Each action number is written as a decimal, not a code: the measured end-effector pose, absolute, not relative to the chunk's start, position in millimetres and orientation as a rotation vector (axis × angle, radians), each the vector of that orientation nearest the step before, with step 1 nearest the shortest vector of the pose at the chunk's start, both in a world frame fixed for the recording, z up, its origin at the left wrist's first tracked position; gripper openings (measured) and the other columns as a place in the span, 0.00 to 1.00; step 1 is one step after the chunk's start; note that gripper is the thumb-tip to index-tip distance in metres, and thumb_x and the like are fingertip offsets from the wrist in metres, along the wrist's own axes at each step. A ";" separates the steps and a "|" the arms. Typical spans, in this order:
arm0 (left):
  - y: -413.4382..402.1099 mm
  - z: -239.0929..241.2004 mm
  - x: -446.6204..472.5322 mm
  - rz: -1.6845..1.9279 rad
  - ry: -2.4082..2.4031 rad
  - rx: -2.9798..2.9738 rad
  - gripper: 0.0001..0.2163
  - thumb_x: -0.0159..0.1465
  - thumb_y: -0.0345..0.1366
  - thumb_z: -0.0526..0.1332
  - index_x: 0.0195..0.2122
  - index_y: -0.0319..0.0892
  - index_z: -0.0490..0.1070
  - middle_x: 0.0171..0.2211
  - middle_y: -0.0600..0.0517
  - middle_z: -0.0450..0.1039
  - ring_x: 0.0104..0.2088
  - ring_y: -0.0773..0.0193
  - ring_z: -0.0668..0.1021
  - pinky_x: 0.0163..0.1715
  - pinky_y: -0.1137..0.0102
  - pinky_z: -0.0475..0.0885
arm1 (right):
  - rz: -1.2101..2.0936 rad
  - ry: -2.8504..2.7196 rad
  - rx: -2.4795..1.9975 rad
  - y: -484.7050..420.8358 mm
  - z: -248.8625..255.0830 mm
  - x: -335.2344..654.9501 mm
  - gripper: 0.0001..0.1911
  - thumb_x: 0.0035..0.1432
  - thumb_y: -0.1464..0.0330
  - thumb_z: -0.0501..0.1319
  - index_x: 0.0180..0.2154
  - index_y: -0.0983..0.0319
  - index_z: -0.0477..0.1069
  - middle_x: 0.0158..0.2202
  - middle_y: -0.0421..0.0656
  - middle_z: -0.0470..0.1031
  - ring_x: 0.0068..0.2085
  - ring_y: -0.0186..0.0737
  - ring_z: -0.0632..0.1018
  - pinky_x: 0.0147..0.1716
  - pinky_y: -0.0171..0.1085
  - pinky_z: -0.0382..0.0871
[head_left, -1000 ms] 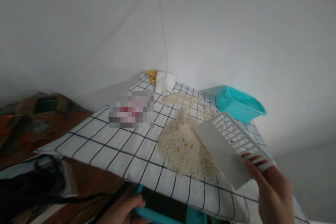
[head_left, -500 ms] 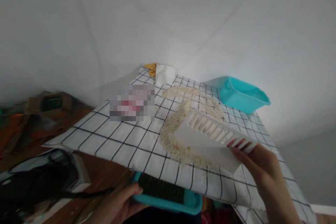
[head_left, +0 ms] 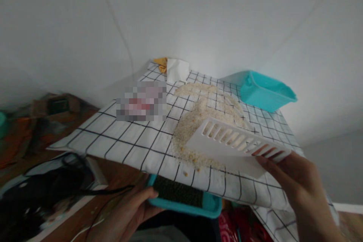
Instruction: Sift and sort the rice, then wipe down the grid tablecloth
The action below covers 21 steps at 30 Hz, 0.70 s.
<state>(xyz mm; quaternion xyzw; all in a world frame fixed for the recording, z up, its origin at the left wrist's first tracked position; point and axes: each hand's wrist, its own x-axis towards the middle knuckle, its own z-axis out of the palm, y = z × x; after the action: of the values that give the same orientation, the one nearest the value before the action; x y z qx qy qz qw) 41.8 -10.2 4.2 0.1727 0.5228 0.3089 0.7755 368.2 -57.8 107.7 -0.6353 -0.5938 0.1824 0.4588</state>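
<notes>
While the right hand (head_left: 295, 176) grips a slotted white plastic scoop (head_left: 235, 147) over grainy litter (head_left: 193, 121), left hand (head_left: 127, 215) clasps a teal tray (head_left: 184, 206)

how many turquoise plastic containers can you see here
2. One turquoise tub sits at the far right corner of the checked cloth. The other, a turquoise tray, is held by the left hand below the cloth's near edge. More may be hidden underneath.

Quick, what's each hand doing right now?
Left hand: closed on the edge of the teal tray, under the table edge.
Right hand: closed on the white slotted scoop, which lies on the grain pile.
</notes>
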 end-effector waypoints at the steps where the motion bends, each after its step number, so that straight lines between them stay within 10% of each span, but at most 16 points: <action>1: -10.7 1.0 42.5 0.675 1.135 0.387 0.05 0.52 0.30 0.72 0.29 0.44 0.81 0.37 0.51 0.82 0.50 0.48 0.80 0.48 0.58 0.84 | 0.441 -1.454 -1.565 -59.4 109.5 368.8 0.08 0.64 0.65 0.68 0.43 0.54 0.85 0.44 0.44 0.87 0.40 0.48 0.87 0.37 0.36 0.82; 21: -10.0 -5.3 48.8 0.676 1.144 0.437 0.06 0.53 0.31 0.69 0.31 0.46 0.79 0.40 0.53 0.81 0.49 0.50 0.81 0.46 0.61 0.83 | 0.548 -1.492 -1.599 -67.5 105.9 372.8 0.06 0.62 0.64 0.69 0.39 0.55 0.86 0.37 0.43 0.87 0.35 0.47 0.86 0.32 0.35 0.81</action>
<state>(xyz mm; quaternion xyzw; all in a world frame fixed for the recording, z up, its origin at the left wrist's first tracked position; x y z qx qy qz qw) 48.8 -10.0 -5.3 0.2009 0.5265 0.3109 0.7653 372.8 -67.5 105.9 -0.6405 -0.5976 0.2197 0.4293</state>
